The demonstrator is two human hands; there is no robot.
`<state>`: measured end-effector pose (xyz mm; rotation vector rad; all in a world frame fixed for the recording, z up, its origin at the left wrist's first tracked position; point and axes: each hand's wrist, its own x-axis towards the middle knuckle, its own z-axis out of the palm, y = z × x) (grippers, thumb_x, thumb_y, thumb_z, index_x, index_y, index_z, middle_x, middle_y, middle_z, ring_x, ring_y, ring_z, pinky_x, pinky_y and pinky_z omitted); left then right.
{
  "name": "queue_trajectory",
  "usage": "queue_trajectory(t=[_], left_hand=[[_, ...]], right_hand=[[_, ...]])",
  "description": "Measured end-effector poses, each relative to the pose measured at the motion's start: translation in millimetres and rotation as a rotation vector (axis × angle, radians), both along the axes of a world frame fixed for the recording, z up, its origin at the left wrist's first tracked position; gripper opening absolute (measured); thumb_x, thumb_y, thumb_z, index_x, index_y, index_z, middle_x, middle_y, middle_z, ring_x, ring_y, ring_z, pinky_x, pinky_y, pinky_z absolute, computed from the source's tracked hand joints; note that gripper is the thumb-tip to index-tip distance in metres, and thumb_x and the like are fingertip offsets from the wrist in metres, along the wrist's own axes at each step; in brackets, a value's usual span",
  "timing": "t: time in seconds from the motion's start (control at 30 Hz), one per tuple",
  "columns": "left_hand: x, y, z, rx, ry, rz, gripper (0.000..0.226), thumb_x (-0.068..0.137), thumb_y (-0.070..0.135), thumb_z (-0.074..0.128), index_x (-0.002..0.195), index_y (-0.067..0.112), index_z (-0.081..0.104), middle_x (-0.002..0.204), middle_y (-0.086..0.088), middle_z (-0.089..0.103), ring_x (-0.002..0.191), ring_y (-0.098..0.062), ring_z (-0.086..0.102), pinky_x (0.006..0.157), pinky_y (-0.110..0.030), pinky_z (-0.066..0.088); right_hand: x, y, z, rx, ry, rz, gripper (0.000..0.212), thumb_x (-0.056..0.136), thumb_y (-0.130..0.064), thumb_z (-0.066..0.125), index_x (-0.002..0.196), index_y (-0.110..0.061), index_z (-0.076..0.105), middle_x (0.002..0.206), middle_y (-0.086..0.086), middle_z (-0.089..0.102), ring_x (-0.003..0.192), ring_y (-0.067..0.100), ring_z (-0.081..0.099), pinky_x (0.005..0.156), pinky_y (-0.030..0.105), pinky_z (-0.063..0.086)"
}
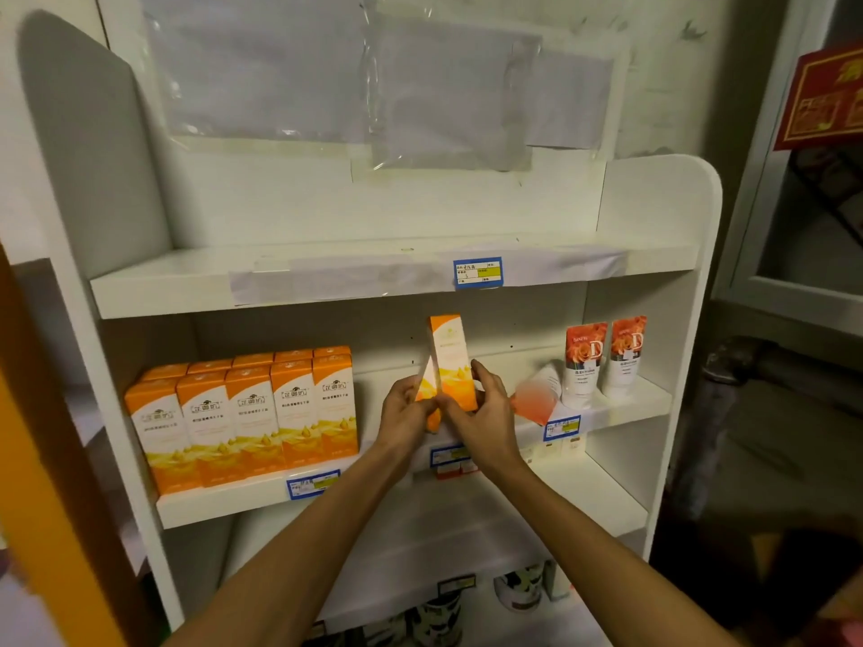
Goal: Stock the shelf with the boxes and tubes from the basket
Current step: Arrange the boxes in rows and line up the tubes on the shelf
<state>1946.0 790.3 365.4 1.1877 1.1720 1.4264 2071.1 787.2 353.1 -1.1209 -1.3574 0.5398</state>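
An upright orange-and-white box [452, 361] is gripped low down by my right hand [481, 415], just in front of the middle shelf [621, 406]. A second, tilted orange box [427, 394] sits in my left hand [405, 408], touching the first. On the shelf's left stand two rows of matching orange boxes [247, 413]. Two white tubes with red rose tops [604, 359] stand at the right, and a blurred tube [537, 394] lies tilted beside them. The basket is out of view.
The top shelf [327, 282] carries only a blue price tag [477, 271]. Lower shelves hold black-and-white jars [518, 586]. Blue tags line the middle shelf's edge. A red sign [822, 100] hangs at the upper right, and an orange panel [42, 459] stands at the left.
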Motion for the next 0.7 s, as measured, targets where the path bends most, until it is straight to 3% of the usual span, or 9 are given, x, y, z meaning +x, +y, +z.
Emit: queue_trajectory(t=[0.17,0.23,0.33,0.43,0.7], left_hand=[[-8,-6,2,0.055,0.047,-0.017,0.037,0.094,0.009,0.063,0.127,0.017,0.051,0.117,-0.007,0.064,0.099,-0.02,0.068,0.072,-0.026,0.058],[-11,-6,2,0.066,0.076,-0.025,0.037,0.095,0.011,0.062,0.129,0.018,0.049,0.116,-0.006,0.064,0.097,-0.018,0.067,0.073,-0.026,0.059],[-16,-8,0,0.082,0.121,-0.042,0.036,0.099,0.014,0.058,0.132,0.019,0.044,0.115,-0.003,0.062,0.098,-0.016,0.066,0.075,-0.025,0.058],[-19,-11,-2,0.129,0.198,-0.057,0.033,0.103,0.018,0.053,0.133,0.019,0.039,0.113,0.002,0.06,0.099,-0.01,0.064,0.071,-0.018,0.056],[-21,-10,-9,0.166,0.333,-0.022,0.03,0.106,0.024,0.045,0.135,0.026,0.034,0.125,-0.002,0.06,0.11,-0.019,0.066,0.095,-0.047,0.057]], right_hand=[[-1,1,1,-0.071,0.126,0.196,0.06,0.081,-0.028,0.08,0.134,-0.02,0.054,0.126,-0.003,0.066,0.111,0.013,0.066,0.093,0.037,0.057],[-1,-2,4,-0.104,0.182,0.28,0.052,0.083,-0.02,0.079,0.128,-0.022,0.055,0.125,-0.002,0.067,0.112,0.015,0.067,0.092,0.034,0.057],[0,-5,7,-0.133,0.229,0.352,0.054,0.082,-0.015,0.08,0.127,-0.026,0.052,0.126,-0.002,0.067,0.111,0.013,0.068,0.086,0.027,0.058],[0,-5,6,-0.138,0.244,0.362,0.061,0.079,-0.017,0.083,0.13,-0.024,0.052,0.126,-0.002,0.067,0.11,0.013,0.068,0.088,0.03,0.058],[-5,-8,2,-0.119,0.161,0.309,0.059,0.081,-0.022,0.081,0.132,-0.027,0.051,0.122,-0.01,0.066,0.11,0.011,0.067,0.087,0.028,0.058]])
